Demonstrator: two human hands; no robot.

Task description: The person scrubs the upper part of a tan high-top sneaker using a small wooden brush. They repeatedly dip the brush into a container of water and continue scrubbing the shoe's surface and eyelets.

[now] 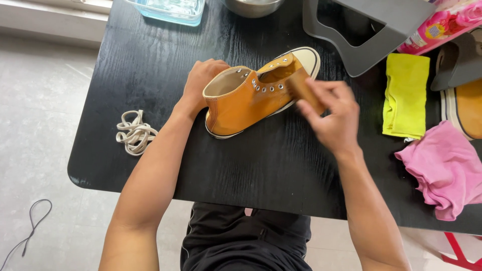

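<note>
An orange high-top canvas shoe with a white toe cap and no laces lies on the black table. My left hand grips its heel and ankle collar from behind. My right hand holds a small wooden brush against the shoe's side near the eyelets. The brush's bristles are hidden against the canvas.
A bundle of cream laces lies at the table's left. A yellow cloth, a pink cloth and a second orange shoe sit at the right. A grey stand, a metal bowl and a clear tub line the far edge.
</note>
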